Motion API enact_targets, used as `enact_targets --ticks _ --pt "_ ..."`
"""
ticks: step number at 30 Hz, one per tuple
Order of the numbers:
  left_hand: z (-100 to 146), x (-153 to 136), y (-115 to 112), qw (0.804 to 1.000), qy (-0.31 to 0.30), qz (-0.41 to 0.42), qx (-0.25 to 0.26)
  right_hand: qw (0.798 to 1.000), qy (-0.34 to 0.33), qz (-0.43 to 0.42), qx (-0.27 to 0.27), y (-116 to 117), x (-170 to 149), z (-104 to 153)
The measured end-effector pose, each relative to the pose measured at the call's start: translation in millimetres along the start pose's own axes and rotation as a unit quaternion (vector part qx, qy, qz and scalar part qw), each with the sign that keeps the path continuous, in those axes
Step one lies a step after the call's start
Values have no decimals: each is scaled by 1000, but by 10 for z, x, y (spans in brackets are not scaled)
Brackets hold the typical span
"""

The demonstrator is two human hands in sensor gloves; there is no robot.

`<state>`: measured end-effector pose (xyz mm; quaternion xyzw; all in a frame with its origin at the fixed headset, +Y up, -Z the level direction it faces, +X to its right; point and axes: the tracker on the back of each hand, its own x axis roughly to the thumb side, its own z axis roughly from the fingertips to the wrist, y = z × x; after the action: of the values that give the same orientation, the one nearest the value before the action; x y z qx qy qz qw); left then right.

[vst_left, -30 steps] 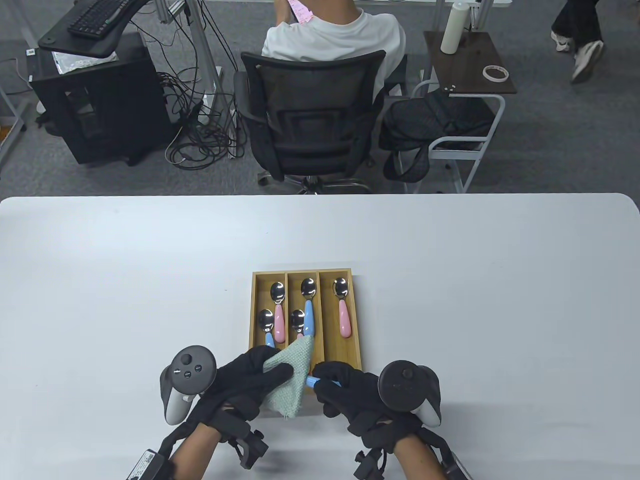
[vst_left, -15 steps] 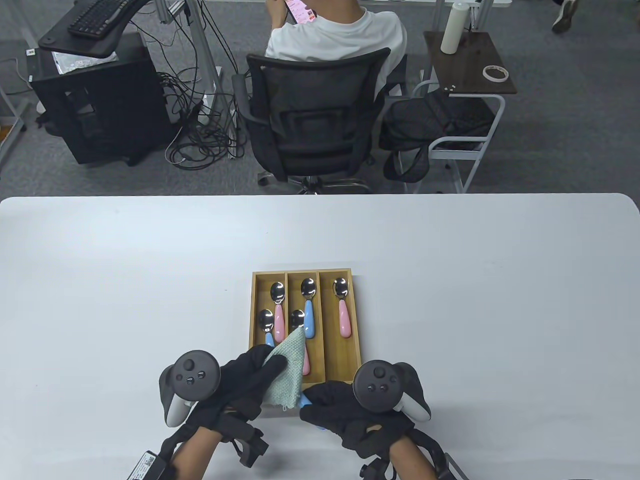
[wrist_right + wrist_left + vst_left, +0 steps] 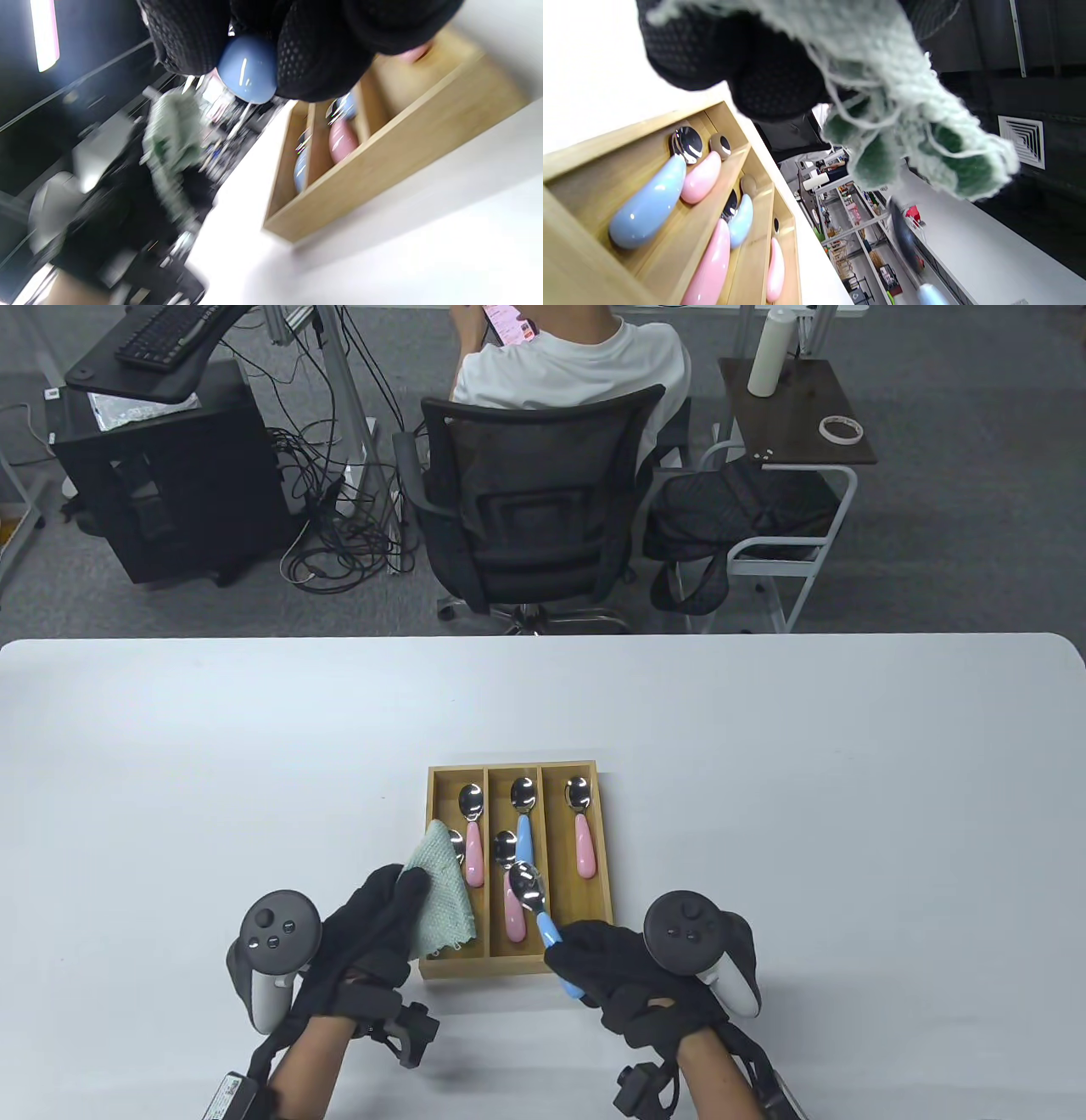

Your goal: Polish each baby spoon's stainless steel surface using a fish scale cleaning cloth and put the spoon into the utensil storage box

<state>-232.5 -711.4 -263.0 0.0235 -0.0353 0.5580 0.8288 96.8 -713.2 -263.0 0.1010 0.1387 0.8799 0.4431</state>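
A bamboo utensil box (image 3: pixel 607 848) with three compartments sits near the table's front and holds several baby spoons with pink and blue handles. My right hand (image 3: pixel 612 965) grips a blue-handled spoon (image 3: pixel 538 909) by the handle, its steel bowl raised over the middle compartment. The handle's blue end (image 3: pixel 248 72) shows between my fingers in the right wrist view. My left hand (image 3: pixel 373 920) holds the pale green cleaning cloth (image 3: pixel 439 889) over the box's left compartment, apart from the spoon. The cloth (image 3: pixel 903 97) hangs from the fingers, with the box (image 3: pixel 594 178) below.
The white table (image 3: pixel 764 780) stretches wide on both sides of the box. Beyond its far edge a person sits in a black office chair (image 3: pixel 534 509), with a side table (image 3: pixel 797 415) to the right and a dark cabinet (image 3: pixel 161 475) to the left.
The cloth came off the spoon: my left hand carried it left over the box's left compartment. My right hand turned the spoon so its bare bowl points over the middle compartment.
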Motion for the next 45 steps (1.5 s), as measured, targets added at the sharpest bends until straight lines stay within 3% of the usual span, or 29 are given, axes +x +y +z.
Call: enact_targets --ticks 4,14,22,26,31,35,38,41,45 --pt "-15 -24 47 1000 7 -7 3 994 75 57 -47 -30 -47 -266" --pt "-70 -156 125 999 38 -8 3 965 179 189 14 204 104 -849" --pt "-72 -171 148 999 40 -9 5 948 205 242 34 331 128 -978" --pt "-74 -174 153 999 44 -11 3 948 200 246 36 289 129 -937" --pt "-85 -182 212 999 51 -14 10 964 166 206 25 77 199 -749" --pt "-123 -207 399 993 48 -92 56 978 118 170 -3 -145 184 -471" --pt "-168 -316 516 980 75 -168 74 985 96 136 -38 -315 41 -280" --pt "-229 -410 570 950 91 -280 103 988 92 100 -76 -463 -192 -146" --pt "-330 -501 566 916 109 -374 96 990 86 57 -100 -514 -456 -46"
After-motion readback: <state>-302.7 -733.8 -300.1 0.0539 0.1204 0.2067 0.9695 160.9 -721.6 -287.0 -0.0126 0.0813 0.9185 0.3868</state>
